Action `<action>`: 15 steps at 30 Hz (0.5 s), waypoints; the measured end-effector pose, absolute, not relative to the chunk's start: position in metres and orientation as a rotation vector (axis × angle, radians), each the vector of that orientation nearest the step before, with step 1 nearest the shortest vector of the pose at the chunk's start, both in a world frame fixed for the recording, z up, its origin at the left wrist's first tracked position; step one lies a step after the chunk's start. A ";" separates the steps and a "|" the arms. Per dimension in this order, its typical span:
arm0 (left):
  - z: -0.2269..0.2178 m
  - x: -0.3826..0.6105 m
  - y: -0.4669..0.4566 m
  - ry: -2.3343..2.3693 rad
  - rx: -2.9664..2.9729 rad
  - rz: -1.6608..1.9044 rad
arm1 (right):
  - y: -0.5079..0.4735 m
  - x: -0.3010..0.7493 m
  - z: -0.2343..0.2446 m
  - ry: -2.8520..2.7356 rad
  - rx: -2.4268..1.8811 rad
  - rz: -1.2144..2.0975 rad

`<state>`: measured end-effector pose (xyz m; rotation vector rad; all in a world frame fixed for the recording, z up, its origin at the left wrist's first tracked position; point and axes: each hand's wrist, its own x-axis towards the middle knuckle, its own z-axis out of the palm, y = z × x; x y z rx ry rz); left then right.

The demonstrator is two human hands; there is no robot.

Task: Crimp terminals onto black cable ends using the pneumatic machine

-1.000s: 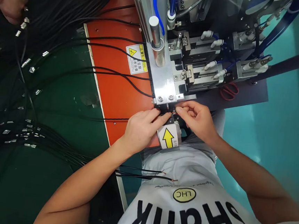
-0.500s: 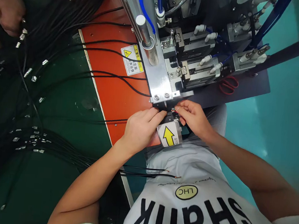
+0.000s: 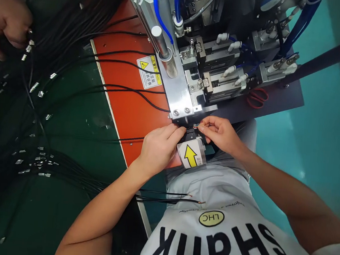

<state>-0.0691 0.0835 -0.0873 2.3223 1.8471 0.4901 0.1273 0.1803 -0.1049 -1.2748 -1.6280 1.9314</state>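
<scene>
At the front of a metal machine (image 3: 181, 98), my left hand (image 3: 160, 144) is closed on a black cable (image 3: 131, 139) that runs in from the left. My right hand (image 3: 218, 133) pinches the thin coloured wires (image 3: 196, 126) at that cable's end, over a small black fixture (image 3: 191, 134). A white label with a yellow arrow (image 3: 191, 155) sits just below the fixture. My fingers partly hide the wire ends.
Several black cables cross the orange board (image 3: 120, 111). Bundled cables with metal plugs (image 3: 40, 160) lie on the green table (image 3: 61, 213). Red-handled scissors (image 3: 257, 98) rest at the right. Another person's hand (image 3: 9, 20) holds cables at upper left.
The view has shifted slightly. My right fingertips have moved a little away from the machine's edge, and the coloured wires show more between my hands. My left hand keeps its place.
</scene>
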 end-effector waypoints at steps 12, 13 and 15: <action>-0.093 -0.065 0.069 1.983 2.264 0.672 | 0.175 0.131 -0.104 -1.691 -1.313 1.720; -0.094 -0.065 0.069 1.940 2.222 0.697 | 0.179 0.128 -0.105 -1.616 -1.324 1.819; -0.095 -0.065 0.069 1.884 2.124 0.755 | 0.185 0.123 -0.105 -1.496 -1.327 1.977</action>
